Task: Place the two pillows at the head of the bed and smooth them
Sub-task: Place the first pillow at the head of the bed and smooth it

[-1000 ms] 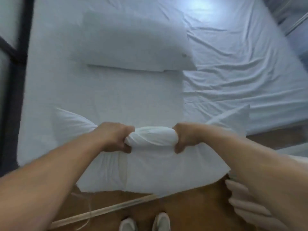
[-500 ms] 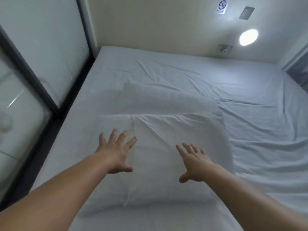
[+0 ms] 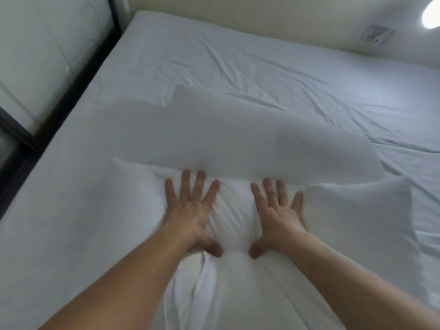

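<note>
- Spanning nearly the whole head view, the bed (image 3: 273, 75) carries a white sheet with loose creases across its far and right parts; its far edge meets a cream wall, and which edge counts as the head cannot be read with certainty.
- Lying across the middle of the mattress, the far pillow (image 3: 238, 136) is flat and fairly even, its near long edge touching or slightly overlapped by the pillow in front; it appears already placed.
- Lying nearest the camera, the near pillow (image 3: 345, 215) is on the bed just beside the far one, so 2 of 2 pillows are on the mattress; its middle is dented and its cover bunched into folds between the wrists, so smoothing is judged only begun.
- Pressing palm-down on the near pillow, the left hand (image 3: 190, 215) is spread flat with fingers apart, grasping nothing.
- Mirroring it close by, the right hand (image 3: 276, 215) is likewise splayed and flat on the same pillow, holding nothing; the thumbs point toward each other with a puffed ridge of fabric between.
- Remaining work, as judged: flattening the folds, squaring the near pillow's raised right corner, and checking both pillows' position.
</note>
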Demonstrator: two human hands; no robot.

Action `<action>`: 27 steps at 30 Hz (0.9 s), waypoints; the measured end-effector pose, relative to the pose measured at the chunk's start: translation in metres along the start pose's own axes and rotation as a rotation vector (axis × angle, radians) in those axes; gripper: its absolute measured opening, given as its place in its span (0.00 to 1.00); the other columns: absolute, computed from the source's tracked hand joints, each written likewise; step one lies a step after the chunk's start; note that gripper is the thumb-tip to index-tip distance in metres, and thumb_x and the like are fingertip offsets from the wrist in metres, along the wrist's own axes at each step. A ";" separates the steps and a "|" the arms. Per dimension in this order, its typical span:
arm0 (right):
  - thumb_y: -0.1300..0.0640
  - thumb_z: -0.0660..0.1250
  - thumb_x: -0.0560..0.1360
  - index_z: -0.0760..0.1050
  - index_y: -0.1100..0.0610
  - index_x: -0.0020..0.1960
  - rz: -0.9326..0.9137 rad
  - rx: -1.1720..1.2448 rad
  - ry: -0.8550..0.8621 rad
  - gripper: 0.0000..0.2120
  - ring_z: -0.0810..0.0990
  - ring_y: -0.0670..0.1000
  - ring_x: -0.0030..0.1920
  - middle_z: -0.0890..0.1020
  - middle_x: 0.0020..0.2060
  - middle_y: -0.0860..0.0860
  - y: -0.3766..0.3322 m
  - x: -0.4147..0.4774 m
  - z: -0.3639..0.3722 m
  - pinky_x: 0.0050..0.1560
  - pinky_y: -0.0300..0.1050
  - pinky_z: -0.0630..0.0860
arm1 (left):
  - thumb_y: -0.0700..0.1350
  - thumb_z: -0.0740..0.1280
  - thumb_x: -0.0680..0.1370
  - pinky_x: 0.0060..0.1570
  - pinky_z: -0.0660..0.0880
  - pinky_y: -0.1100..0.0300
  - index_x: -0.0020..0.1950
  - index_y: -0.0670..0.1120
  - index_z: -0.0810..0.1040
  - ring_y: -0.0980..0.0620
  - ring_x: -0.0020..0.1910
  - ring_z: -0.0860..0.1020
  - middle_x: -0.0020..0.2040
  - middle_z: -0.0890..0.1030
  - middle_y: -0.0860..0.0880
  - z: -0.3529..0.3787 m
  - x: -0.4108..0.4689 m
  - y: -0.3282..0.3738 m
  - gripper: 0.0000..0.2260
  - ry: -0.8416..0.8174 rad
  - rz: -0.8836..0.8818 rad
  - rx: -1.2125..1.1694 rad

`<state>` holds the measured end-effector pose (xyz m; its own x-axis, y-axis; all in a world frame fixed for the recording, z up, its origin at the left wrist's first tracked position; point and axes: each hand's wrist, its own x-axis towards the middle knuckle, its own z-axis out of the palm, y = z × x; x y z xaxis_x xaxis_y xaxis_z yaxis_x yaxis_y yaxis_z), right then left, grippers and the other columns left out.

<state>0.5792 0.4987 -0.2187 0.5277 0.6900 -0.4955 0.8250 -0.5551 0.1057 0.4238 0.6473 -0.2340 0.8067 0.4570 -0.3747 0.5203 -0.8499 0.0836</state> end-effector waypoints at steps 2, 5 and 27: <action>0.33 0.78 0.49 0.26 0.48 0.75 0.040 0.014 0.042 0.75 0.28 0.62 0.74 0.32 0.77 0.56 -0.005 0.023 0.014 0.67 0.76 0.33 | 0.78 0.66 0.50 0.65 0.29 0.31 0.74 0.54 0.26 0.38 0.70 0.23 0.76 0.27 0.44 0.017 0.019 -0.007 0.68 0.053 0.016 -0.015; 0.32 0.77 0.47 0.28 0.48 0.76 0.033 0.030 0.067 0.76 0.31 0.59 0.75 0.36 0.77 0.55 -0.001 0.046 0.014 0.68 0.75 0.34 | 0.79 0.65 0.49 0.67 0.27 0.35 0.74 0.56 0.27 0.39 0.71 0.25 0.77 0.30 0.46 0.019 0.042 -0.020 0.68 0.060 0.047 -0.052; 0.31 0.71 0.61 0.75 0.49 0.52 0.106 0.253 0.374 0.29 0.81 0.57 0.50 0.83 0.49 0.53 0.032 0.124 -0.066 0.43 0.48 0.69 | 0.74 0.61 0.66 0.59 0.60 0.50 0.64 0.54 0.69 0.49 0.64 0.70 0.64 0.75 0.51 -0.021 0.034 0.009 0.33 0.143 -0.088 0.018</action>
<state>0.6846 0.5973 -0.2204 0.6815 0.7176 -0.1436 0.7118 -0.6955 -0.0978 0.4614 0.6609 -0.2264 0.7908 0.5611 -0.2448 0.5862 -0.8092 0.0391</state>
